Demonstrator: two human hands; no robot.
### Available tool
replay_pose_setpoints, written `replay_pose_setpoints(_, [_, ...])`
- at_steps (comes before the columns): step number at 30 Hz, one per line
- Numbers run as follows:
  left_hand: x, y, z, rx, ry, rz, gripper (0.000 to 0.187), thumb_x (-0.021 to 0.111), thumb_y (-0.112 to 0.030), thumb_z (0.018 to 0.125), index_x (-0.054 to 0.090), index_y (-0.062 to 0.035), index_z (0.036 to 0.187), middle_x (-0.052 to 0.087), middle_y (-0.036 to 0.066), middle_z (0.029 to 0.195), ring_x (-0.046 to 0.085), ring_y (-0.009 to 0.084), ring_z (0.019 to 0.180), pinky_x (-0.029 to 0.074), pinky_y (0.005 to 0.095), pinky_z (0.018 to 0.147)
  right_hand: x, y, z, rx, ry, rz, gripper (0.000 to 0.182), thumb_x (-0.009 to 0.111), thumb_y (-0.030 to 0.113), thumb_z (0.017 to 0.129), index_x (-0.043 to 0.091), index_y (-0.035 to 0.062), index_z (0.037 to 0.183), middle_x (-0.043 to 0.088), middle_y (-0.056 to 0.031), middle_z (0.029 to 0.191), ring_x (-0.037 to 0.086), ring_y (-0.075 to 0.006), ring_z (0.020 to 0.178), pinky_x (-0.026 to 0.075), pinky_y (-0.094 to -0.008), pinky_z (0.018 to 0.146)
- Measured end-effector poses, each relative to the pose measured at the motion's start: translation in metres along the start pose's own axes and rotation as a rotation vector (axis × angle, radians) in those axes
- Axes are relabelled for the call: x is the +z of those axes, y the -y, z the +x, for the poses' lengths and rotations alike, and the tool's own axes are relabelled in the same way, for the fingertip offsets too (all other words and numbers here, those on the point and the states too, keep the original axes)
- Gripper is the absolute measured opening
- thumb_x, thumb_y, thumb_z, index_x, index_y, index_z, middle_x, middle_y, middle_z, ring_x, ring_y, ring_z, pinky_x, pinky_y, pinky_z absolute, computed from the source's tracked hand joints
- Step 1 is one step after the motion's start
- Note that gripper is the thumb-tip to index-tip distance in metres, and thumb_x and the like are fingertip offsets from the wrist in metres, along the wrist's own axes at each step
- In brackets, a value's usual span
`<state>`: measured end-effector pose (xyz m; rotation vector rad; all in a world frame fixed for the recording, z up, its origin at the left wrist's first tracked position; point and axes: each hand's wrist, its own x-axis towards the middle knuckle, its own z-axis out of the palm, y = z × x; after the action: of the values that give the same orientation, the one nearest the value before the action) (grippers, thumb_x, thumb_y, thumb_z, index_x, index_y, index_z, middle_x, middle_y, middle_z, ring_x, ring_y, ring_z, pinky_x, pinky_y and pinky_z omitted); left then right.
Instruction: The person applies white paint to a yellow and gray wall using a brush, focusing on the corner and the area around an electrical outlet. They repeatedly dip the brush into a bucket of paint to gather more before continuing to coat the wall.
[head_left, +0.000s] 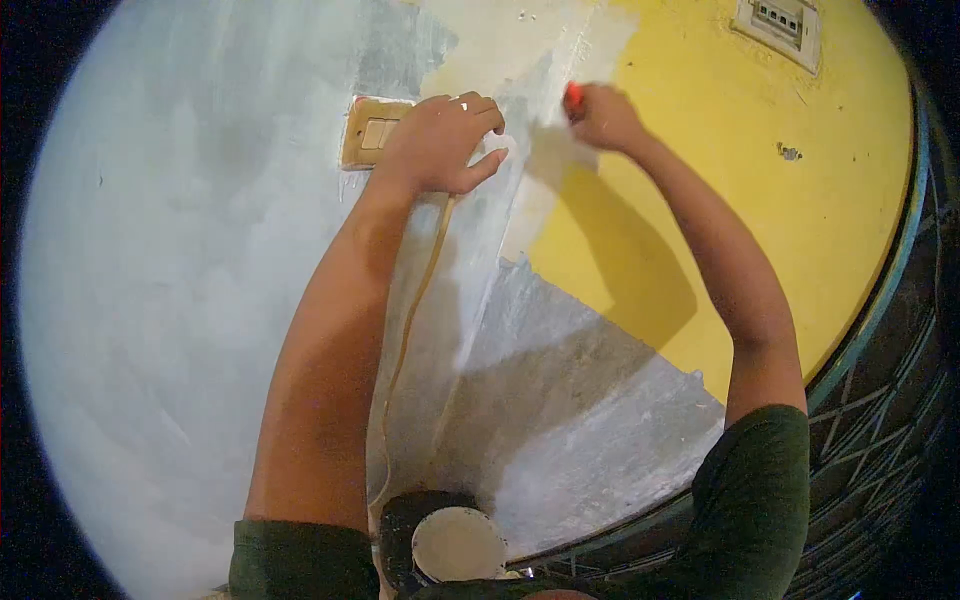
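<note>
Round white tub (458, 543) close below the chest, left hand (437, 143) pressed against the wall beside a switch plate (372, 132), fingers curled loosely, right hand (600, 115) clamped on a red-handled tool (574, 96) against the yellow wall (760, 150).

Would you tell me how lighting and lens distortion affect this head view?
Head view: fisheye circle with black corners bends the wall's edges; the right hand and forearm throw a hard shadow on the yellow paint; the left hand is slightly soft.

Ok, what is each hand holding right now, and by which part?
The right hand is closed around the red handle of a tool whose working end is hidden. The left hand rests on the wall by the switch plate, apparently empty.
</note>
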<state>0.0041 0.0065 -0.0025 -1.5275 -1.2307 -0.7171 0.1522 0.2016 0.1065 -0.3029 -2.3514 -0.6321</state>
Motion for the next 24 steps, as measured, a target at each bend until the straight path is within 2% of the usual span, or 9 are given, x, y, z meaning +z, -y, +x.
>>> replay_pose_setpoints(1, [-0.001,-0.002,0.0,-0.006,-0.002,0.004,0.025,0.059,-0.031,0.079,0.057,-0.0105,0.092,0.06,0.009,0.09,0.058,0.0293,0.087,0.047,0.0413,0.075,-0.014,-0.007,0.013,0.178,0.001,-0.011,0.02,0.062,0.021,0.065,0.067,0.0097,0.081,0.067,-0.0167,0.086,0.065,-0.0351,0.083,0.052,-0.0452,0.075])
replay_pose_setpoints(4, [-0.003,-0.002,0.001,-0.012,-0.014,0.014,0.025,0.059,-0.032,0.079,0.057,-0.0108,0.092,0.06,0.009,0.09,0.059,0.0295,0.086,0.047,0.0414,0.074,-0.046,-0.027,0.036,0.167,-0.23,-0.097,0.018,0.059,0.023,0.074,0.065,0.0106,0.086,0.067,-0.0163,0.085,0.064,-0.0373,0.083,0.051,-0.0466,0.073])
replay_pose_setpoints(7, [-0.003,-0.004,0.001,-0.023,-0.005,0.019,0.025,0.059,-0.032,0.079,0.057,-0.0109,0.092,0.06,0.009,0.091,0.059,0.0301,0.084,0.047,0.0417,0.073,-0.065,-0.014,0.037,-0.004,-0.233,-0.252,0.019,0.06,0.02,0.073,0.065,0.0122,0.089,0.067,-0.014,0.083,0.064,-0.0363,0.08,0.051,-0.0465,0.069])
replay_pose_setpoints(9, [-0.003,-0.003,0.0,-0.037,0.01,0.023,0.025,0.059,-0.033,0.079,0.058,-0.0109,0.092,0.06,0.008,0.092,0.059,0.0305,0.082,0.047,0.042,0.073,-0.048,-0.007,0.032,-0.266,-0.355,-0.334,0.024,0.062,0.014,0.069,0.065,0.0145,0.093,0.066,-0.0121,0.082,0.064,-0.0346,0.079,0.05,-0.0461,0.065])
replay_pose_setpoints(11, [0.0,-0.001,0.0,-0.005,-0.011,0.028,0.025,0.059,-0.032,0.08,0.058,-0.0107,0.092,0.06,0.009,0.092,0.06,0.0313,0.08,0.047,0.0426,0.073,-0.004,-0.009,0.019,-0.27,-0.148,-0.372,0.024,0.062,0.012,0.07,0.064,0.0144,0.094,0.065,-0.0116,0.083,0.063,-0.0333,0.081,0.05,-0.046,0.067])
replay_pose_setpoints(13, [-0.003,-0.005,0.0,-0.016,-0.002,0.029,0.025,0.059,-0.032,0.08,0.058,-0.0104,0.092,0.06,0.009,0.092,0.059,0.0309,0.081,0.047,0.0427,0.073,0.059,-0.011,-0.012,-0.406,-0.132,-0.276,0.01,0.06,0.012,0.075,0.063,0.0121,0.084,0.062,-0.0115,0.082,0.061,-0.0319,0.083,0.05,-0.0439,0.07])
replay_pose_setpoints(17, [0.0,0.0,-0.002,0.016,0.007,0.037,0.025,0.059,-0.032,0.079,0.058,-0.0096,0.092,0.06,0.009,0.091,0.059,0.0294,0.084,0.047,0.0422,0.073,0.108,0.038,-0.074,-0.554,0.004,-0.121,0.011,0.061,0.013,0.072,0.064,0.0087,0.082,0.062,-0.0131,0.075,0.062,-0.0322,0.078,0.051,-0.0423,0.069])
replay_pose_setpoints(20, [0.0,0.001,-0.001,0.007,0.019,0.03,0.026,0.058,-0.032,0.079,0.058,-0.0093,0.091,0.06,0.008,0.091,0.059,0.0291,0.085,0.047,0.042,0.075,0.097,0.066,-0.082,-0.429,0.244,-0.07,0.017,0.065,0.014,0.068,0.064,0.009,0.084,0.064,-0.0151,0.078,0.064,-0.0332,0.078,0.051,-0.0442,0.068])
replay_pose_setpoints(24, [-0.002,-0.002,-0.002,-0.006,0.02,0.058,0.026,0.058,-0.032,0.08,0.058,-0.0089,0.091,0.06,0.009,0.091,0.059,0.0295,0.085,0.047,0.042,0.075,0.062,0.046,-0.021,-0.063,0.141,-0.02,0.023,0.068,0.019,0.062,0.065,0.0098,0.084,0.066,-0.0153,0.083,0.065,-0.0342,0.081,0.052,-0.0467,0.071])
